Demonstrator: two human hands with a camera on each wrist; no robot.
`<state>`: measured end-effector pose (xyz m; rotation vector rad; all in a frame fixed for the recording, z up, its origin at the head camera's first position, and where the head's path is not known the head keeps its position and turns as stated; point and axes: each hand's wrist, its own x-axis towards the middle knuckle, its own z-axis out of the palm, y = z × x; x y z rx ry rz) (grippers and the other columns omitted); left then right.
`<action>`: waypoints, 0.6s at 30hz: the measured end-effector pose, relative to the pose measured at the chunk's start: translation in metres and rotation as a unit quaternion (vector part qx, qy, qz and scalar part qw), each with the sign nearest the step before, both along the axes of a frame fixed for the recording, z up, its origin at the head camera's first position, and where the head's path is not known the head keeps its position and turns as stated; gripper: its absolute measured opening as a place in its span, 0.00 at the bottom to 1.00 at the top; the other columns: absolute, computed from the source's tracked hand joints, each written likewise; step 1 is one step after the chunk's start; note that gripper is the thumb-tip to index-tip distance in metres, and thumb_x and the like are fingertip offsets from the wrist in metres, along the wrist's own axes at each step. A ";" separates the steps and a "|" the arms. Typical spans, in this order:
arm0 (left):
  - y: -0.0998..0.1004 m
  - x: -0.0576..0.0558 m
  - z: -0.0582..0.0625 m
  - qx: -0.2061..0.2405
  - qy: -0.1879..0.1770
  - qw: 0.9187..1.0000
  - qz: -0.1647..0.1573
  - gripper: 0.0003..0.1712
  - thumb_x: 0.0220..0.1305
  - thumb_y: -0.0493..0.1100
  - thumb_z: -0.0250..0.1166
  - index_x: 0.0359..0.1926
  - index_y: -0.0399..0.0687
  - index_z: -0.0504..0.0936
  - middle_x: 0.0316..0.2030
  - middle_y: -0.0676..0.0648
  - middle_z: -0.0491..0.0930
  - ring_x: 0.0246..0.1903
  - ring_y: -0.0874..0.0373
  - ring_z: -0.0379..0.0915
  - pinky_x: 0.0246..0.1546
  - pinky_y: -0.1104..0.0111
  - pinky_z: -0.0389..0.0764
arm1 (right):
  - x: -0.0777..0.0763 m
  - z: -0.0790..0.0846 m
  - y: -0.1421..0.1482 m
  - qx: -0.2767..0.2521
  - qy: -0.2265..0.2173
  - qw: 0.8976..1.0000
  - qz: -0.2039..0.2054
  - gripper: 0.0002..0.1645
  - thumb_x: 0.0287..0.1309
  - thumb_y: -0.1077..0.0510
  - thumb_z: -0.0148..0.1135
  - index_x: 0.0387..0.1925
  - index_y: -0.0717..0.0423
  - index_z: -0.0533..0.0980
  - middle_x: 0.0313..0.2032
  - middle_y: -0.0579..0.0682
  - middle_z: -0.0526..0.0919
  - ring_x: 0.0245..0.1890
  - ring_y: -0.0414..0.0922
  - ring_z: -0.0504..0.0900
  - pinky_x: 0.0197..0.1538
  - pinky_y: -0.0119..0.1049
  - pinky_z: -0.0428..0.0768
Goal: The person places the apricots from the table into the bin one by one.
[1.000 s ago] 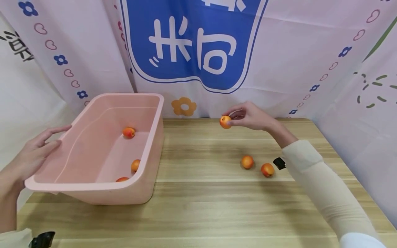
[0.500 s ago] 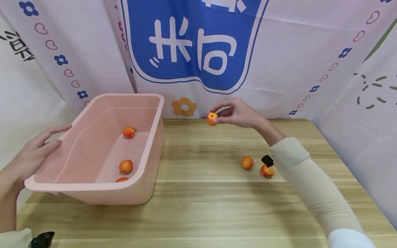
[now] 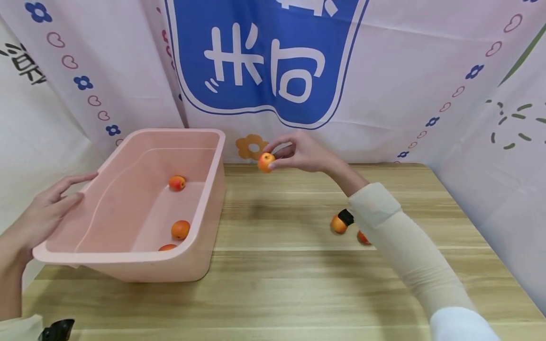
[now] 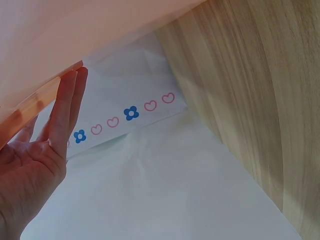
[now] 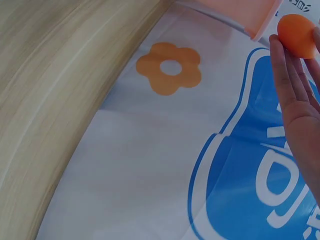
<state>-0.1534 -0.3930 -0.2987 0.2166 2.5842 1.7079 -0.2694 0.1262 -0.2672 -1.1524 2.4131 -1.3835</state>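
My right hand [image 3: 304,152] pinches an orange-red apricot [image 3: 265,162] between thumb and fingers, held up above the table, to the right of the pink plastic tub [image 3: 215,189]. In the right wrist view the apricot [image 5: 294,34] rests at the fingertips, near the tub's edge [image 5: 257,27]. On the far left, my left hand [image 3: 44,215] grips the tub's rim; seen from its wrist, the long fingers [image 4: 62,100] lie nearly straight under the rim. Inside the tub are an apricot [image 3: 177,183] at the back, another [image 3: 181,229] nearer, and a third [image 3: 168,247] partly hidden by the front rim.
Two more apricots lie on the wooden table [image 3: 273,284]: one [image 3: 338,224] partly behind a black wrist strap [image 3: 346,217], the other [image 3: 364,237] mostly covered by the right sleeve [image 3: 396,227]. A printed cloth [image 3: 384,94] hangs behind and beside the table.
My right hand has carried the apricot leftward toward the tub. An apricot in the tub rolled left, then back a little right. The left hand stays on the rim.
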 end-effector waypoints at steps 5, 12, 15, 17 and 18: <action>-0.001 0.000 0.000 0.017 0.000 1.000 -0.007 0.28 0.84 0.38 0.46 0.64 0.82 0.75 0.42 0.69 0.83 0.25 0.60 0.85 0.20 0.68 0.84 | -0.002 0.004 -0.021 -0.008 0.002 1.000 0.016 0.17 0.60 0.65 0.74 0.50 0.66 0.83 0.49 0.58 0.87 0.47 0.51 0.90 0.51 0.40 0.88; 0.006 0.006 0.005 0.038 -0.005 0.999 -0.006 0.30 0.84 0.36 0.44 0.61 0.83 0.78 0.40 0.68 0.84 0.24 0.61 0.85 0.19 0.69 0.83 | -0.002 0.007 -0.044 -0.019 -0.011 0.999 0.041 0.19 0.59 0.64 0.75 0.51 0.67 0.83 0.49 0.58 0.87 0.46 0.49 0.91 0.52 0.39 0.87; 0.005 0.005 0.004 0.030 -0.011 0.999 -0.004 0.29 0.84 0.37 0.44 0.62 0.83 0.76 0.39 0.67 0.84 0.24 0.60 0.85 0.19 0.67 0.84 | -0.002 0.007 -0.052 -0.028 -0.019 0.998 0.055 0.20 0.59 0.64 0.75 0.53 0.67 0.82 0.50 0.58 0.86 0.46 0.49 0.90 0.52 0.40 0.87; 0.002 0.003 0.004 0.018 -0.014 1.000 -0.002 0.28 0.84 0.38 0.45 0.63 0.84 0.75 0.38 0.66 0.85 0.24 0.59 0.86 0.19 0.66 0.85 | -0.002 0.007 -0.058 -0.032 -0.020 0.997 0.062 0.21 0.59 0.64 0.75 0.53 0.67 0.82 0.50 0.57 0.87 0.46 0.48 0.90 0.52 0.40 0.87; 0.000 0.002 0.003 0.017 -0.015 1.000 -0.002 0.28 0.84 0.39 0.45 0.63 0.84 0.75 0.38 0.65 0.85 0.24 0.58 0.86 0.19 0.65 0.85 | -0.001 0.007 -0.061 -0.033 -0.021 0.997 0.064 0.21 0.59 0.64 0.75 0.53 0.67 0.82 0.49 0.57 0.87 0.46 0.48 0.90 0.52 0.40 0.87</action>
